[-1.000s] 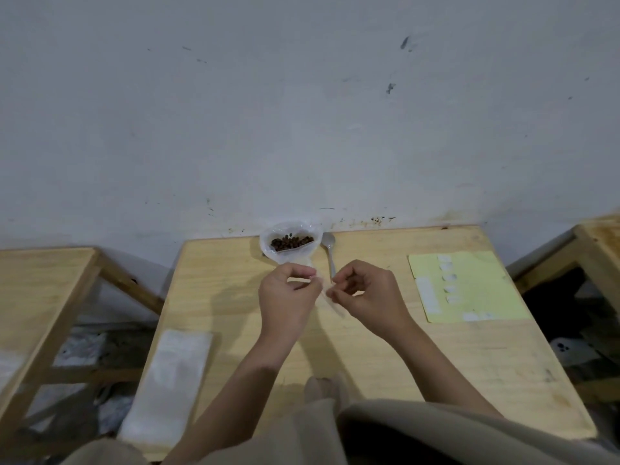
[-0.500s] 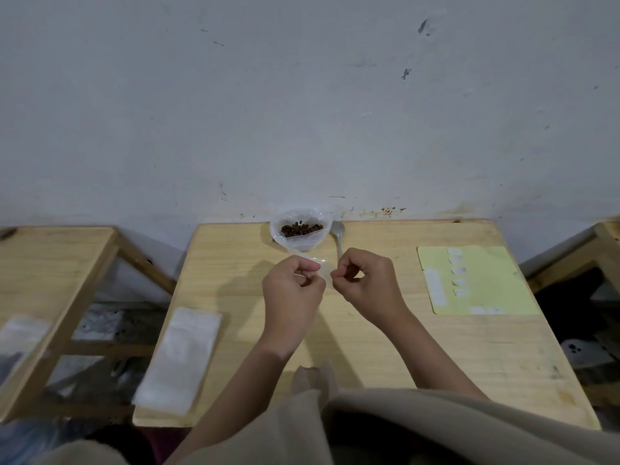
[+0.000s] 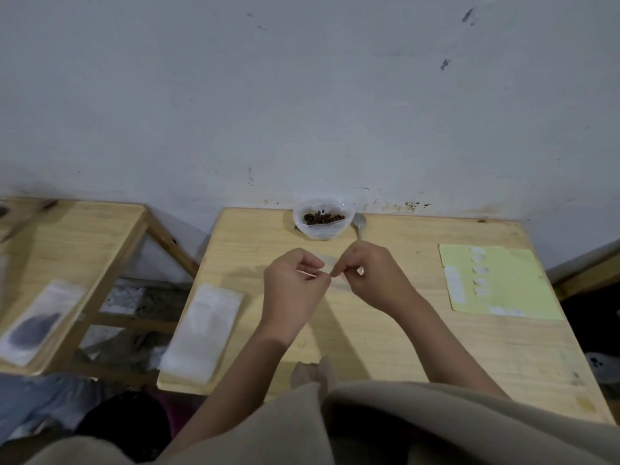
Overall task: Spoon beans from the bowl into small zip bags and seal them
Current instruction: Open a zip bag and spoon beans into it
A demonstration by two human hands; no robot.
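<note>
1. Wooden and pale, the surface (image 3: 369, 330) is sitting against a grey-white wall (image 3: 302, 95).
2. Both hands are hovering close together over the middle of the surface, with their fingertips almost touching.
3. The left hand (image 3: 293, 283) is curling its fingers and pinching one side of a small clear zip bag (image 3: 327, 263).
4. The right hand (image 3: 372, 273) is curling its fingers too and pinching the other side of the same bag.
5. The bag is so clear and thin that it is hard to see, and I cannot tell if any beans are sitting inside it.
6. A clear bowl (image 3: 323, 218) is sitting at the far edge of the surface, right by the wall, just beyond the hands.
7. Dark brown beans (image 3: 323, 218) are lying in the bowl.
8. A shiny spoon (image 3: 359, 226) is lying just beside the bowl on its right side, with its handle pointing toward the right hand.
9. A yellow sheet (image 3: 510, 290) is lying flat on the right part of the surface, with small white bits on it.
10. A long white packet (image 3: 204, 330) is lying on the left edge of the surface.
11. Another wooden table (image 3: 67, 246) is standing to the left, well apart, with a second packet (image 3: 37, 323) lying on it that is showing a dark patch.
</note>
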